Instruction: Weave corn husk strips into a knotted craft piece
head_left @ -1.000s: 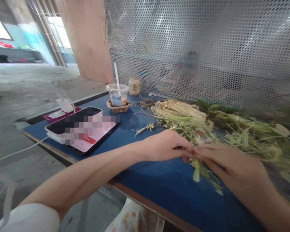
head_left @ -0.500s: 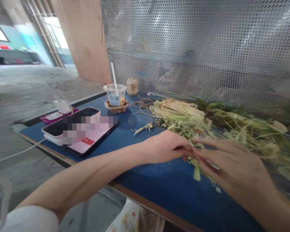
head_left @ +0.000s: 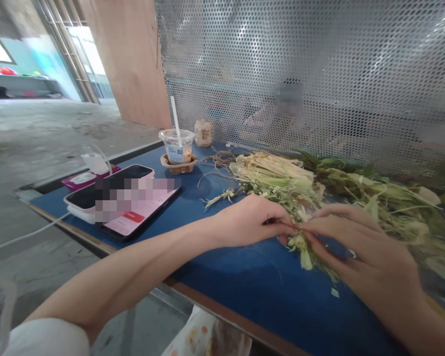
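Note:
My left hand [head_left: 254, 220] rests on the blue table top [head_left: 244, 282], its fingers pinched closed on a green plant stem [head_left: 304, 249] that lies in front of me. My right hand [head_left: 359, 244] meets it from the right, thumb and forefinger pinching the same stem, the other fingers loosely spread. Just beyond both hands lies a pile of green stems and pale leaves [head_left: 282, 178], which stretches off to the right [head_left: 385, 202].
A phone [head_left: 133, 205] on a white power bank lies at the left. Behind it stand a plastic cup with a straw [head_left: 178, 146], a small jar [head_left: 203, 132] and a pink packet [head_left: 85, 177]. A perforated metal screen [head_left: 319, 74] walls the table's far side; a person sits behind it.
My right hand opened and drew back a little half a second ago, then closed in on the stem again beside my left hand. The left hand hardly moved.

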A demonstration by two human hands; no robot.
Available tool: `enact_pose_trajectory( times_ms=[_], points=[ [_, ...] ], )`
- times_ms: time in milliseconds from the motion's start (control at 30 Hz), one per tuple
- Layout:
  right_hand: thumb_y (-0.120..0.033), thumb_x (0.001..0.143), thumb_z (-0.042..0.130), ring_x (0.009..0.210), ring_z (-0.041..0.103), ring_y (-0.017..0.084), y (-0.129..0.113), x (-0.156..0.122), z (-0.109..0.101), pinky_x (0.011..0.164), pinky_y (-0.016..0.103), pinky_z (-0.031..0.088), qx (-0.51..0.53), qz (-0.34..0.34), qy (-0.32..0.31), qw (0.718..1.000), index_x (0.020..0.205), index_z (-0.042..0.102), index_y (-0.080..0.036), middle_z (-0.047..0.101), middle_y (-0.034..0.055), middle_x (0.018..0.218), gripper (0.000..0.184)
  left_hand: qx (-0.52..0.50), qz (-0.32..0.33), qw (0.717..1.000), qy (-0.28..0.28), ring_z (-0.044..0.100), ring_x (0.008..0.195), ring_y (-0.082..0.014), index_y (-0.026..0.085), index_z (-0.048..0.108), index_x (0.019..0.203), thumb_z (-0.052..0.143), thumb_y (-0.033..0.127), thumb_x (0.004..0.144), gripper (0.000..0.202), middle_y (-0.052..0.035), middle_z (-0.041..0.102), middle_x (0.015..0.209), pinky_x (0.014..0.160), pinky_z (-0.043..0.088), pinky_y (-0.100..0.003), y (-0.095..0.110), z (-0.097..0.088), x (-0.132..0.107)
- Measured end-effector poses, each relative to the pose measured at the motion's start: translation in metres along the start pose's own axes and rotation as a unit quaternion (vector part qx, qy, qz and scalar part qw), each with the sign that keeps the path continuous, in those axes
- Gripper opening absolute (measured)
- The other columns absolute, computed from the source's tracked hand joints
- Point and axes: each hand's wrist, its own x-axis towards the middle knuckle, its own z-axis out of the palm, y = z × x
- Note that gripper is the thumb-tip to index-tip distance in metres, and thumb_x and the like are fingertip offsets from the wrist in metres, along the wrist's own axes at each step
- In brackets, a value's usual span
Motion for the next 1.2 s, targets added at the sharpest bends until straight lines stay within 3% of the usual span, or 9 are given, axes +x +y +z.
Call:
enact_pose_trajectory(
  times_ms=[167, 433, 533, 667, 867, 1033, 1200],
  points=[
    [-0.014, 0.076, 0.053, 0.073, 0.057, 0.016, 0.003, 0.0, 0.0, 0.064, 0.029, 0.046, 0.056, 0.058, -0.002, 0.997, 0.079, 0.059, -0.024, 0.059, 0.0021, 0.078, 0.012, -0.017, 0.008, 1.0, 0.003, 0.057, 0.064, -0.0068, 0.014, 0.063, 0.081, 0.048, 0.023, 0.082, 0.018, 0.0004, 0.067, 0.073, 0.058, 0.039, -0.015, 0.002, -0.001, -0.001],
    [-0.015, 0.074, 0.057, 0.064, 0.056, 0.013, -0.004, -0.005, 0.004, 0.057, 0.025, 0.046, 0.013, 0.091, 0.039, 0.995, 0.076, 0.059, -0.025, 0.056, 0.0007, 0.076, 0.01, 0.025, 0.032, 0.999, 0.02, 0.059, 0.074, -0.0073, 0.014, 0.06, 0.083, 0.047, 0.018, 0.082, 0.014, -0.0004, 0.067, 0.076, 0.07, 0.042, -0.014, 0.006, -0.001, -0.001],
    [-0.016, 0.075, 0.057, 0.062, 0.056, 0.012, -0.004, -0.005, 0.003, 0.056, 0.024, 0.046, 0.013, 0.072, 0.041, 0.997, 0.074, 0.058, -0.025, 0.056, -0.0002, 0.074, 0.01, 0.058, 0.05, 0.997, 0.028, 0.058, 0.076, -0.0083, 0.014, 0.059, 0.082, 0.046, 0.017, 0.082, 0.013, -0.0011, 0.066, 0.078, 0.072, 0.042, -0.016, 0.007, 0.0, -0.001],
    [-0.018, 0.079, 0.053, 0.061, 0.057, 0.012, 0.002, -0.001, -0.002, 0.056, 0.025, 0.045, 0.034, 0.025, 0.0, 0.999, 0.075, 0.059, -0.025, 0.058, -0.0004, 0.073, 0.01, 0.07, 0.054, 0.996, 0.026, 0.058, 0.075, -0.0087, 0.014, 0.059, 0.081, 0.046, 0.016, 0.082, 0.013, -0.0016, 0.066, 0.078, 0.071, 0.042, -0.017, 0.006, 0.001, -0.001],
    [-0.018, 0.078, 0.055, 0.059, 0.059, 0.011, 0.003, 0.002, -0.006, 0.057, 0.025, 0.044, -0.005, -0.027, -0.002, 1.0, 0.075, 0.059, -0.025, 0.061, -0.0014, 0.071, 0.008, 0.063, 0.052, 0.996, 0.02, 0.058, 0.075, -0.009, 0.014, 0.059, 0.079, 0.046, 0.016, 0.082, 0.014, -0.0012, 0.066, 0.077, 0.071, 0.042, -0.017, 0.005, 0.002, 0.0],
    [-0.017, 0.077, 0.056, 0.064, 0.059, 0.013, 0.003, 0.0, -0.005, 0.063, 0.028, 0.044, -0.017, -0.028, -0.017, 0.999, 0.076, 0.057, -0.025, 0.061, -0.0019, 0.07, 0.009, 0.057, 0.047, 0.997, 0.008, 0.058, 0.075, -0.0085, 0.015, 0.059, 0.079, 0.046, 0.016, 0.082, 0.013, -0.0008, 0.066, 0.077, 0.071, 0.042, -0.017, 0.005, 0.003, 0.0],
    [-0.013, 0.071, 0.061, 0.062, 0.058, 0.014, -0.002, 0.001, -0.003, 0.064, 0.03, 0.044, -0.057, -0.05, 0.016, 0.997, 0.073, 0.055, -0.023, 0.062, -0.0009, 0.068, 0.012, 0.057, 0.038, 0.998, 0.009, 0.058, 0.075, -0.0085, 0.015, 0.059, 0.081, 0.046, 0.015, 0.081, 0.013, 0.0003, 0.066, 0.076, 0.071, 0.042, -0.017, 0.006, 0.004, 0.001]
  ],
)
